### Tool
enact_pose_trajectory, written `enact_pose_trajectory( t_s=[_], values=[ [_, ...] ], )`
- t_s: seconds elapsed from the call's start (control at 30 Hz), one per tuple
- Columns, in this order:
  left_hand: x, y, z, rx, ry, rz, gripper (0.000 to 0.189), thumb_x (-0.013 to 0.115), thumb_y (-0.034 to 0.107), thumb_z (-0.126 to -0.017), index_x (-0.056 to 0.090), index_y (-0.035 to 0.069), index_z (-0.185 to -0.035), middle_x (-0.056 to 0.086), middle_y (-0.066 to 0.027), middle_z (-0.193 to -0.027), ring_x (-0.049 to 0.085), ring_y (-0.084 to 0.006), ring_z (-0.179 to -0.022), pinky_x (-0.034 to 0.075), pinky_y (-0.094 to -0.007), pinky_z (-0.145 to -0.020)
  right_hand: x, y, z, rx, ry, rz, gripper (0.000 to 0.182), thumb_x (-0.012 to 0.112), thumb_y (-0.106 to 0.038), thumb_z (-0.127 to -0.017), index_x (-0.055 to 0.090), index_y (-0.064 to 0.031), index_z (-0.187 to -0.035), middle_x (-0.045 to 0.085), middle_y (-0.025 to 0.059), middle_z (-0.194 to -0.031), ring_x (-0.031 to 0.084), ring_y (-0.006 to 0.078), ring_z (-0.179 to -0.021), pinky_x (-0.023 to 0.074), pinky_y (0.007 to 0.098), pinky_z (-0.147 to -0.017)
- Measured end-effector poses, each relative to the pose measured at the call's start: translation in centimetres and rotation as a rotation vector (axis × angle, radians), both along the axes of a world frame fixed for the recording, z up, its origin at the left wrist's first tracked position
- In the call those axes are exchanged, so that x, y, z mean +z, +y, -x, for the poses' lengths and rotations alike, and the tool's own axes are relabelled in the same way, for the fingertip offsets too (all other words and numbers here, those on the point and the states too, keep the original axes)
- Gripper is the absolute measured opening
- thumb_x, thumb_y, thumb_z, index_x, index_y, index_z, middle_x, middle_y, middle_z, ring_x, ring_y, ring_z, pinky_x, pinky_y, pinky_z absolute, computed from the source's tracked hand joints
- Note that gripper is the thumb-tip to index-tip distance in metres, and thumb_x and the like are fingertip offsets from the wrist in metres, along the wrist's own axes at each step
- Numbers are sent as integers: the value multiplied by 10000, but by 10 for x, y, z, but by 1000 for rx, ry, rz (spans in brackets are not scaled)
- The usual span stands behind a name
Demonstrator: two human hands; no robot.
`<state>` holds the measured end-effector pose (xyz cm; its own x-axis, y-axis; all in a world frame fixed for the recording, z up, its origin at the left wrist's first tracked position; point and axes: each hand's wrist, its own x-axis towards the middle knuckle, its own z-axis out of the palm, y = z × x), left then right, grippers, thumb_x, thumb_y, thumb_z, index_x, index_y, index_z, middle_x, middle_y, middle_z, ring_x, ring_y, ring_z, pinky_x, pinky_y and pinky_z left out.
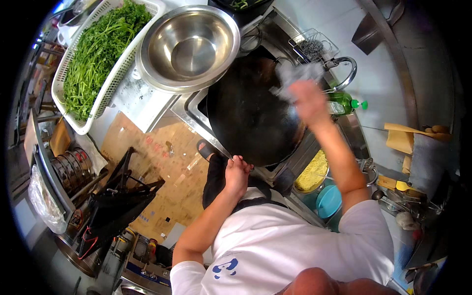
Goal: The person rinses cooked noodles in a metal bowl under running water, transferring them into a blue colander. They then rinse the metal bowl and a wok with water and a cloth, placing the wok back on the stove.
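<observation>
A large dark wok [254,114] sits in front of me on a metal-edged stove. My left hand [237,173] is clenched at its near rim by the stove's metal edge [210,134]. The fingers hide the exact part of the wok they grip. In my right hand [311,103] is a crumpled greyish-white cloth [297,75], at the wok's far right side. Both the hand and the cloth are blurred. Behind the cloth, a looped wok handle [284,59] partly shows.
Stacked steel bowls [193,55] and a white basket of leafy greens [105,59] stand at the left. To the right are a curved faucet [350,72], a green pump bottle [341,103], a wire rack with a metal scourer [311,48], yellow food [313,171] and a turquoise bowl [328,201].
</observation>
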<state>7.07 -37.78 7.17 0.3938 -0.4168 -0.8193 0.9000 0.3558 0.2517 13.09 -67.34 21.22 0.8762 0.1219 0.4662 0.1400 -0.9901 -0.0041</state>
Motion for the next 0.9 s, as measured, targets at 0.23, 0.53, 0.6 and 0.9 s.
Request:
enact_pose_trajectory(
  t_s=[0.23, 0.53, 0.6, 0.9],
  values=[
    [17, -28, -4, 72, -4, -245, 308, 382, 350, -1107, 464, 109, -934, 408, -10, -665, 403, -163, -577, 430, -352, -630, -221, 13, 121, -130, 955, -279, 306, 601, -144, -915, 678, -40, -1192, 641, 161, -1305, 559, 355, -1264, 467, 430, -1054],
    [0, -36, -1, 151, 46, -277, 320, 396, 349, -1102, 445, 137, -868, 409, 0, -655, 385, -157, -542, 367, -341, -540, -256, -41, 25, -300, 1016, 128, 611, 305, -420, -1069, 212, -159, -1614, 73, 29, -1706, 40, 357, -1553, 92, 551, -1240],
    [1, -37, -2, 161, 48, -263, 318, 404, 354, -1100, 448, 145, -865, 415, 7, -661, 389, -153, -550, 367, -334, -540, -259, -48, 21, -289, 934, 152, 617, 302, -429, -1069, 215, -151, -1613, 70, 30, -1707, 39, 365, -1552, 96, 551, -1239],
    [4, -35, -4, 211, 47, -199, 327, 414, 361, -1099, 459, 153, -851, 423, 23, -671, 396, -143, -565, 386, -320, -570, -202, 29, 102, 68, 1429, -245, 636, 348, -422, -1059, 336, -14, -1546, 256, 212, -1637, 260, 419, -1498, 215, 494, -1231]
  ],
)
